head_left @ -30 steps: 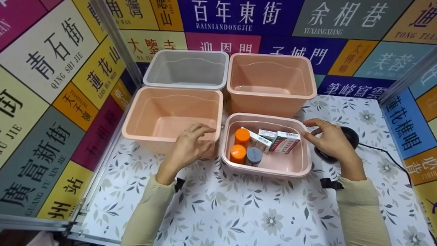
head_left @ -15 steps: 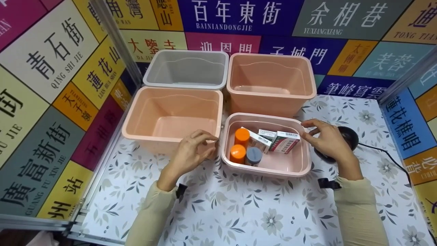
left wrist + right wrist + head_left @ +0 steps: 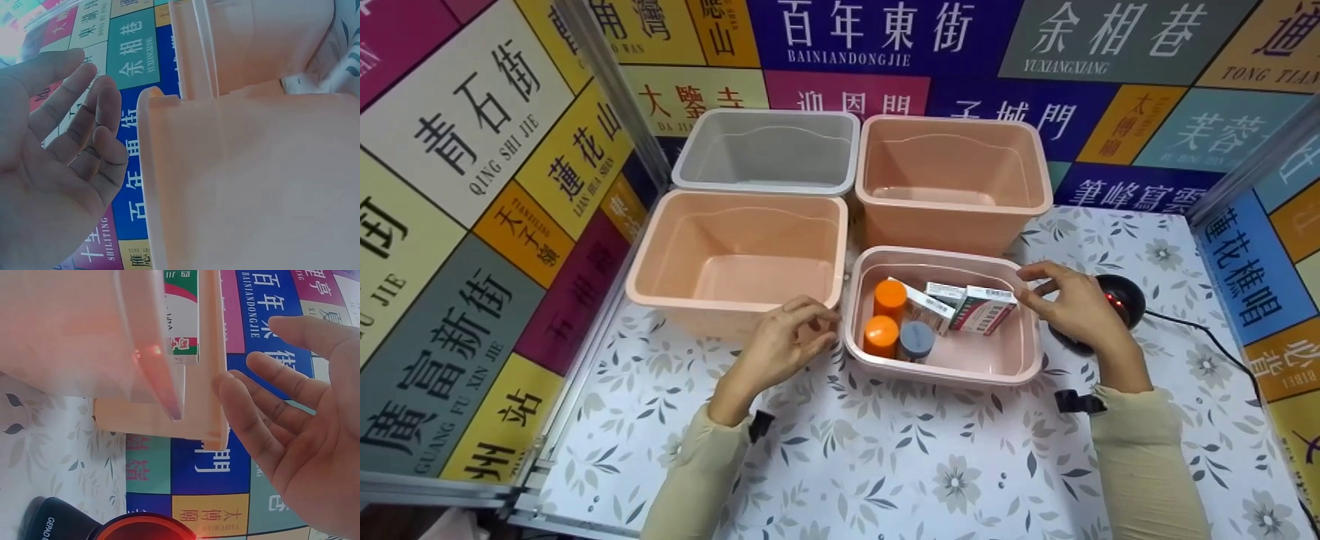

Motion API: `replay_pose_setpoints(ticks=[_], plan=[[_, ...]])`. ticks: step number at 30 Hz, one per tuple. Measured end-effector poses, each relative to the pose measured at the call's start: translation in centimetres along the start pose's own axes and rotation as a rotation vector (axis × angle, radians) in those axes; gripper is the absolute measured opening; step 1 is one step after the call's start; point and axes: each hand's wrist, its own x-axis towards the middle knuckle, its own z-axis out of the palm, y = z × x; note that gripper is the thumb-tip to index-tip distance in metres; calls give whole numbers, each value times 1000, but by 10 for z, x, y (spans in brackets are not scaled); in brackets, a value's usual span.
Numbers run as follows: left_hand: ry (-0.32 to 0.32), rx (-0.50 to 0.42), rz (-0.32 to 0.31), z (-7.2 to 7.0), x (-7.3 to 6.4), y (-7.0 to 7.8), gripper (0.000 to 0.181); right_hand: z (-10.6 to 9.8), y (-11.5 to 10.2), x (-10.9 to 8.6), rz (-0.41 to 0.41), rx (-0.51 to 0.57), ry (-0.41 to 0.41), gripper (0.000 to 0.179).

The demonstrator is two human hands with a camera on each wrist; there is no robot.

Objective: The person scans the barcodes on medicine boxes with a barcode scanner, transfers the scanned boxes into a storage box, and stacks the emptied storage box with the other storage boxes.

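Observation:
A small pale-pink bin (image 3: pixel 960 371) holds two orange-capped bottles (image 3: pixel 890 298), a grey-capped bottle (image 3: pixel 917 341) and several medicine boxes (image 3: pixel 985 311). My left hand (image 3: pixel 784 337) hovers between this bin's left side and the larger peach bin (image 3: pixel 735 306). In the left wrist view its fingers (image 3: pixel 107 107) are loosely bent around nothing. By the small bin's right rim is my right hand (image 3: pixel 1072 307), holding nothing. Its fingers (image 3: pixel 281 413) are relaxed in the right wrist view. Whether either hand touches a rim, I cannot tell.
A black corded device (image 3: pixel 1121 300) with a red light stands behind the right hand. Behind are a grey bin (image 3: pixel 765 187) and another peach bin (image 3: pixel 952 225). Printed panels (image 3: pixel 877 34) wall the floral-covered table (image 3: pixel 885 465).
My left hand has lowered slightly from the large peach bin's edge. The right hand has shifted a little left. A red light now shows on the black device.

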Motion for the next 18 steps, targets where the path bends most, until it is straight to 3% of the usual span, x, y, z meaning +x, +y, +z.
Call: replay_pose_setpoints(ticks=[18], plan=[[-39, -72, -14, 24, -7, -4, 21, 8, 6, 2, 34, 82, -15, 39]])
